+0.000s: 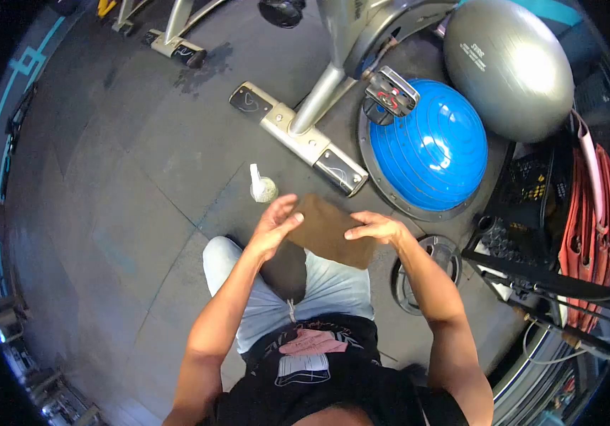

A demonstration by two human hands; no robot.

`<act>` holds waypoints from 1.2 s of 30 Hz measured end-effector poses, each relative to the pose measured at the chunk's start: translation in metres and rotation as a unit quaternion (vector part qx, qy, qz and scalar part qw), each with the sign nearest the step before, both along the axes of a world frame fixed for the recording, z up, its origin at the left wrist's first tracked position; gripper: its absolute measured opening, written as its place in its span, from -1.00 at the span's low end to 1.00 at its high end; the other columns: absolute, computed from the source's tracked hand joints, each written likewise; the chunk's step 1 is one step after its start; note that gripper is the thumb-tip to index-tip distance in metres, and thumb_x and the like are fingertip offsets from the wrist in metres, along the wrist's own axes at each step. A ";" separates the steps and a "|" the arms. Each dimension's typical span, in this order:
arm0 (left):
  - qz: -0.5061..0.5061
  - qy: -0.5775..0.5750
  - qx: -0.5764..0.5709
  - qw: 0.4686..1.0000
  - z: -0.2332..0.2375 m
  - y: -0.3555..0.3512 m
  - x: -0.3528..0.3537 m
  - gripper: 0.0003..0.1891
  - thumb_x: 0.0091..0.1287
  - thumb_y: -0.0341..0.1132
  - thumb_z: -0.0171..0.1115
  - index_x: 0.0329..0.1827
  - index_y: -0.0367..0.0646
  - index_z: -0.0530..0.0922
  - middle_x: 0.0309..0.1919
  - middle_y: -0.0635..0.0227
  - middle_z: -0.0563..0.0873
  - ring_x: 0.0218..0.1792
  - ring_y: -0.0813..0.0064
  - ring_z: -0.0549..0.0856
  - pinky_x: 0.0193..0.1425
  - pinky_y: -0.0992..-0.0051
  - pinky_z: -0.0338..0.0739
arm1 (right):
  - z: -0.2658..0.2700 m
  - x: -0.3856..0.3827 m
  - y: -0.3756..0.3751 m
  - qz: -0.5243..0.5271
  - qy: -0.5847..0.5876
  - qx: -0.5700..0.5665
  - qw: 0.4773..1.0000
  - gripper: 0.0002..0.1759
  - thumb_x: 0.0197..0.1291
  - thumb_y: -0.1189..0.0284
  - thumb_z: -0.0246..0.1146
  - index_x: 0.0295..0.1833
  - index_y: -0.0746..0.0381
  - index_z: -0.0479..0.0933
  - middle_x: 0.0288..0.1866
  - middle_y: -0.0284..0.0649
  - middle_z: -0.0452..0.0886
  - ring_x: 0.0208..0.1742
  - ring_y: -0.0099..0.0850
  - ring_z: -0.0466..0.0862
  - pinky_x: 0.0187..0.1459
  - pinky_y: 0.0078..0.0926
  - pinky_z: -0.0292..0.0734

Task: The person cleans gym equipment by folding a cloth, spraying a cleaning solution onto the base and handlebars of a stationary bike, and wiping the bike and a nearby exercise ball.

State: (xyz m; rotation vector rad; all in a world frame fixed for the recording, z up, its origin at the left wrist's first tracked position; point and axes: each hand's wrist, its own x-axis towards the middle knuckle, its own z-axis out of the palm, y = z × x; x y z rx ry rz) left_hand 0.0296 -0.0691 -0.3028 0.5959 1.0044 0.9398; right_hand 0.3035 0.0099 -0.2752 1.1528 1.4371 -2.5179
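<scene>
A brown cloth (330, 231) is spread between my two hands, above my lap. My left hand (276, 226) has its thumb on the cloth's left edge, with the fingers partly curled. On the opposite side, my right hand (377, 228) pinches the cloth, thumb on top and fingers mostly hidden beneath. A spray bottle (263, 189) with a white top and pale contents stands on the floor just beyond my left hand.
Ahead stands an exercise machine's foot (298, 135). A blue balance dome (429, 149) and a grey exercise ball (511, 67) are at the upper right. A weight plate (398, 284) lies by my right arm. The black rack (532, 273) and red straps (589, 234) line the right side.
</scene>
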 end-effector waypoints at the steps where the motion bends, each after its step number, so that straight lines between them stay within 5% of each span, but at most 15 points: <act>1: 0.046 0.137 0.067 0.987 0.016 0.005 -0.006 -0.58 0.36 -0.42 0.31 0.26 -0.18 0.46 0.12 0.31 0.61 0.08 0.46 0.61 0.18 0.39 0.52 | 0.005 0.001 -0.006 -0.010 0.003 -0.002 1.000 -0.45 0.24 0.31 0.37 0.27 0.34 0.49 0.13 -0.21 0.65 0.18 -0.47 0.56 0.20 -0.40 0.47; 3: 0.152 0.273 0.184 0.932 0.019 0.010 -0.027 -0.67 0.41 -0.38 0.27 0.20 -0.20 0.51 0.01 0.32 0.65 0.03 0.49 0.62 0.20 0.45 0.52 | 0.008 0.004 -0.012 -0.203 0.003 0.114 0.973 -0.46 0.30 0.32 0.32 0.30 0.36 0.45 0.20 -0.20 0.61 0.21 -0.49 0.53 0.24 -0.41 0.46; 5: 0.233 0.323 0.127 0.908 0.022 -0.002 -0.052 -0.70 0.46 -0.33 0.21 0.19 -0.22 0.50 -0.05 0.31 0.66 -0.09 0.56 0.65 0.04 0.52 0.55 | 0.029 -0.005 -0.006 -0.245 -0.003 0.187 0.951 -0.51 0.24 0.33 0.33 0.19 0.39 0.50 0.16 -0.15 0.61 0.12 -0.36 0.61 0.18 -0.30 0.50; 6: 0.269 0.320 0.118 0.901 0.015 -0.007 -0.063 -0.66 0.44 -0.37 0.23 0.22 -0.23 0.45 -0.10 0.31 0.69 -0.13 0.57 0.65 -0.01 0.56 0.55 | 0.029 -0.011 0.002 -0.211 -0.160 0.375 0.888 -0.54 0.18 0.33 0.35 0.12 0.39 0.52 0.10 -0.11 0.59 0.09 -0.25 0.61 0.13 -0.24 0.51; 7: 0.269 0.316 0.108 0.904 -0.001 -0.013 -0.073 -0.61 0.44 -0.35 0.22 0.28 -0.20 0.39 -0.09 0.32 0.67 -0.11 0.56 0.64 0.02 0.58 0.52 | 0.024 -0.020 0.010 -0.162 -0.311 0.535 0.768 -0.56 0.12 0.34 0.37 0.04 0.38 0.54 0.04 -0.07 0.57 0.06 -0.15 0.60 0.08 -0.18 0.53; 9: 0.228 0.380 0.094 0.891 -0.046 -0.023 -0.087 -0.51 0.39 -0.31 0.30 0.32 -0.20 0.35 -0.01 0.28 0.64 -0.02 0.50 0.61 0.08 0.50 0.50 | -0.006 -0.056 0.031 -0.185 -0.380 0.583 0.694 -0.58 -0.02 0.31 0.39 -0.09 0.37 0.55 -0.04 -0.03 0.48 0.09 0.02 0.51 0.00 -0.05 0.51; 11: 0.132 0.448 0.096 0.879 -0.068 -0.025 -0.082 -0.37 0.30 -0.25 0.40 0.36 -0.23 0.32 0.11 0.20 0.57 0.11 0.41 0.55 0.17 0.37 0.47 | -0.049 -0.090 0.067 -0.135 -0.405 0.522 0.738 -0.53 -0.03 0.26 0.41 -0.07 0.36 0.56 0.18 0.07 0.44 0.33 0.13 0.36 0.16 0.00 0.44; 13: 0.065 0.474 0.075 0.875 -0.071 -0.015 -0.073 -0.07 0.15 -0.21 0.52 0.51 -0.26 0.14 0.35 0.05 0.40 0.38 0.18 0.38 0.40 0.18 0.32 | -0.097 -0.115 0.082 -0.103 -0.379 0.645 0.655 -0.45 -0.07 0.23 0.45 -0.02 0.35 0.54 0.42 0.14 0.27 0.43 0.20 0.24 0.36 0.10 0.27; 17: 0.021 0.513 0.197 0.835 -0.094 0.025 -0.070 0.10 0.02 -0.25 0.61 0.54 -0.35 0.04 0.39 -0.04 0.35 0.41 0.08 0.35 0.46 0.20 0.27 | -0.152 -0.119 0.095 -0.125 -0.255 0.627 0.726 -0.07 -0.07 0.06 0.46 0.37 0.31 0.32 0.59 0.11 0.03 0.58 0.21 0.01 0.51 0.19 -0.02; 21: 0.061 0.505 0.188 0.840 -0.117 0.047 -0.063 -0.03 0.08 -0.25 0.57 0.49 -0.37 0.16 0.36 -0.05 0.41 0.33 0.11 0.45 0.43 0.25 0.31 | -0.148 -0.118 0.100 -0.071 -0.324 0.634 0.698 0.08 0.08 0.02 0.38 0.59 0.23 0.01 0.62 0.08 -0.03 0.59 0.18 -0.02 0.52 0.15 -0.01; 24: 0.095 0.492 0.154 0.851 -0.105 0.064 -0.048 -0.42 0.27 -0.28 0.39 0.29 -0.38 0.43 0.16 0.03 0.61 0.21 0.21 0.57 0.29 0.35 0.40 | -0.149 -0.128 0.088 -0.062 -0.371 0.625 0.684 0.00 0.14 0.03 0.34 0.57 0.22 0.06 0.61 0.10 0.01 0.60 0.17 -0.01 0.54 0.11 -0.04; 27: 0.033 0.519 0.063 0.852 -0.102 0.067 -0.053 -0.50 0.31 -0.36 0.33 0.28 -0.34 0.43 0.11 0.12 0.65 -0.03 0.42 0.62 0.15 0.43 0.46 | -0.154 -0.128 0.078 -0.077 -0.363 0.633 0.679 -0.08 0.20 0.08 0.31 0.56 0.23 0.11 0.59 0.10 0.06 0.60 0.14 -0.01 0.56 0.07 -0.09; 30: 0.091 0.516 0.191 0.830 -0.135 0.056 -0.066 -0.58 0.32 -0.39 0.31 0.21 -0.32 0.46 0.01 0.19 0.68 -0.21 0.53 0.60 -0.03 0.52 0.48 | -0.155 -0.125 0.077 -0.182 -0.268 0.599 0.732 -0.28 0.26 0.32 0.24 0.49 0.27 0.23 0.59 0.02 0.12 0.63 0.02 -0.02 0.58 -0.03 -0.08; 35: 0.098 0.468 0.174 0.861 -0.116 0.041 -0.065 -0.46 0.32 -0.41 0.30 0.32 -0.31 0.31 -0.02 0.21 0.68 -0.11 0.51 0.61 -0.03 0.54 0.51 | -0.158 -0.136 0.082 -0.354 -0.152 0.531 0.755 -0.42 0.32 0.34 0.18 0.39 0.36 0.36 0.49 0.03 0.32 0.62 -0.08 0.07 0.58 -0.16 -0.08; 36: 0.119 0.440 0.164 0.875 -0.099 0.041 -0.060 -0.40 0.32 -0.40 0.31 0.37 -0.32 0.24 -0.03 0.23 0.69 -0.08 0.49 0.61 -0.03 0.54 0.52 | -0.146 -0.140 0.081 -0.438 -0.093 0.391 0.804 -0.44 0.34 0.31 0.17 0.38 0.36 0.38 0.47 0.03 0.35 0.58 -0.11 0.18 0.54 -0.22 0.00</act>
